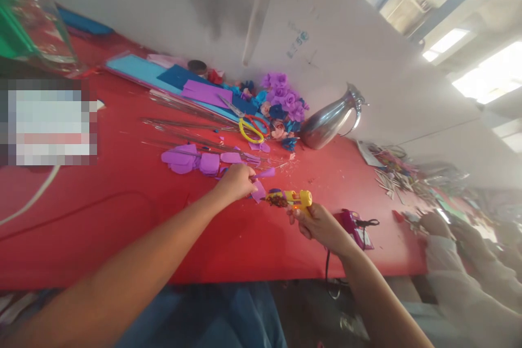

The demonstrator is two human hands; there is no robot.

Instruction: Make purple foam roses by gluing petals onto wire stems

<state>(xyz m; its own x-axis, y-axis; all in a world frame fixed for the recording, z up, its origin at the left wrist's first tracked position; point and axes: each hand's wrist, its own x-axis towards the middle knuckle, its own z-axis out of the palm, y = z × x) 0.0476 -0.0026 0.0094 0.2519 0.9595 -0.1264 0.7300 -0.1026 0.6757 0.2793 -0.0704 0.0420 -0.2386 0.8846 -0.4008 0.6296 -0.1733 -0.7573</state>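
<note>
Pinched between the fingers of my left hand [235, 184] is a small purple paper petal [258, 191]. My right hand [320, 225] grips a yellow glue gun [300, 199], whose dark-stained nozzle end points left, close beside the petal. Purple paper pieces [179, 158] lie in a row on the red table behind my left hand. Beyond them are scissors [252, 128] with yellow and red handles, thin wires [179, 126] and a heap of purple, blue and pink paper flowers [285, 99].
A metal jug [328, 119] stands by the wall. Blue sheets [134, 72] and a large clear jar [44, 22] are at the back left. A purple pouch [355, 228] with a dark cord lies right of my right hand. Other people's arms [452, 266] rest at the far right.
</note>
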